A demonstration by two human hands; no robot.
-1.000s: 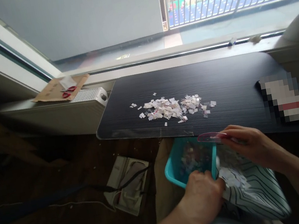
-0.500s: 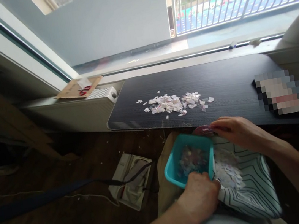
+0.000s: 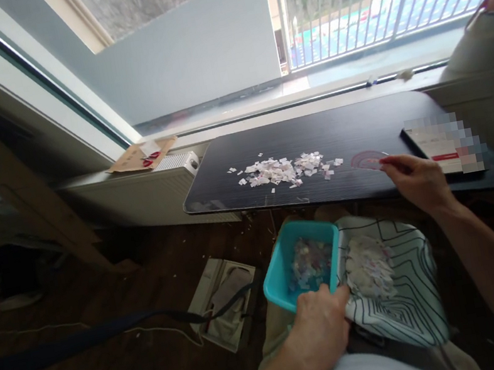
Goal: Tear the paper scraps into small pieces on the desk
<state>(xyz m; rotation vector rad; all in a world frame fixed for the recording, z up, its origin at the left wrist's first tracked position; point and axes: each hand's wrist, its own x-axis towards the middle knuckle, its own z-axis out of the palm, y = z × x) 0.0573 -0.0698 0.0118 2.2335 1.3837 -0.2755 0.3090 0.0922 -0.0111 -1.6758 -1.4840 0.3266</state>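
My left hand (image 3: 318, 324) is closed over the near right rim of a teal plastic bin (image 3: 277, 269); its fingertips are partly hidden, and I cannot tell whether they also hold the bag's edge. Small paper scraps (image 3: 310, 257) lie in the bin. Against its right side, a white fabric bag (image 3: 416, 289) with dark lines sits open on my lap, with a heap of pale scraps (image 3: 369, 265) inside. Above the table, my right hand (image 3: 421, 183) pinches the edge of a thin, see-through reddish disc (image 3: 364, 160). Loose scraps (image 3: 273, 171) are piled to its left.
The dark table (image 3: 361, 126) stands against the window. A partly blurred flat box (image 3: 442, 153) lies at its right end. Red-handled scissors (image 3: 151, 158) rest on brown cardboard (image 3: 128, 159) by the radiator. An open white box (image 3: 224, 304) and a cord are on the floor.
My right hand has carried the reddish disc from beside the bin's far rim up and right, over the table. My left hand keeps its hold on the bin. The view has shifted slightly.
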